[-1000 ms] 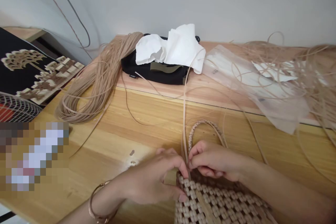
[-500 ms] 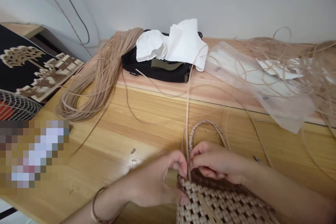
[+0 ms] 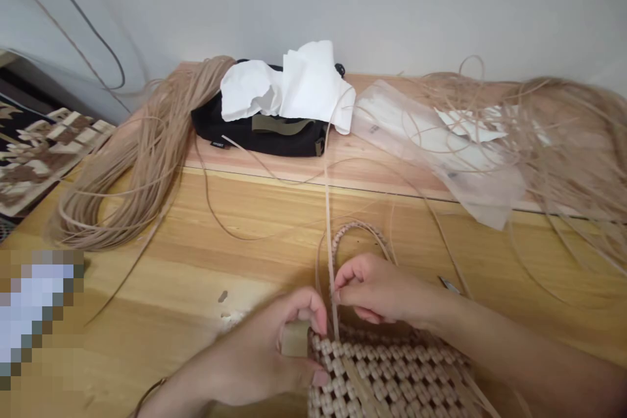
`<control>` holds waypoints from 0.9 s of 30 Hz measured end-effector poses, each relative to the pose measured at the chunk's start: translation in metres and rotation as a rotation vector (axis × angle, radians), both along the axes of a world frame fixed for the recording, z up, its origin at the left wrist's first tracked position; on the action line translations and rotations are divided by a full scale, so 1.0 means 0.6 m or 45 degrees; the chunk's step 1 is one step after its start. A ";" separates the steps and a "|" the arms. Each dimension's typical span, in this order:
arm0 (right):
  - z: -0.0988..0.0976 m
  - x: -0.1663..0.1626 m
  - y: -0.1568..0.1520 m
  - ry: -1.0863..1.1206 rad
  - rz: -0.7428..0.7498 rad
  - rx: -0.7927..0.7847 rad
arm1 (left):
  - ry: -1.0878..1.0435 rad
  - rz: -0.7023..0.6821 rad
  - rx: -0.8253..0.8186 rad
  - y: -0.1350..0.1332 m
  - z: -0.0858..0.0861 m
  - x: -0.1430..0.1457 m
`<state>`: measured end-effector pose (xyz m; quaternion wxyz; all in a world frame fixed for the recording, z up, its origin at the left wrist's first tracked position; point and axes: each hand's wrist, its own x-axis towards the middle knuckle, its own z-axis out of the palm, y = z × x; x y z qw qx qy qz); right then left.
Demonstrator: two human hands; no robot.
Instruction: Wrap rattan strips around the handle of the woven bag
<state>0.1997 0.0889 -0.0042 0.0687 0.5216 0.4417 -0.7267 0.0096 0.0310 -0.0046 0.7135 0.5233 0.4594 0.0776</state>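
A tan woven basket (image 3: 392, 375) with an open lattice pattern stands at the bottom of the head view, partly cut off. My left hand (image 3: 274, 346) grips its left corner, thumb on the outer wall and fingertips at the rim. From that corner a flat tan strand (image 3: 328, 222) runs upward. My right hand (image 3: 377, 287) is closed in a pinch at this strand, just above the rim. Behind the fingers rises a braided loop handle (image 3: 355, 226). The right hand partly hides the basket's far rim.
A thick bundle of tan strands (image 3: 132, 163) lies at the left. Beside it sits a black pouch (image 3: 274, 140) under crumpled white paper (image 3: 308, 85). A clear plastic bag (image 3: 441, 150) and tangled strands (image 3: 573, 130) are at the right. A small metal tool (image 3: 448, 285) lies behind my right forearm.
The view has turned a little to the right, so everything sits further left in the picture. Both hands keep nearly the same hold at the basket's corner.
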 end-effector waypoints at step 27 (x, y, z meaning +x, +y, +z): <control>0.001 0.147 -0.032 -0.052 -0.138 0.080 | 0.132 -0.654 0.617 0.068 0.033 0.143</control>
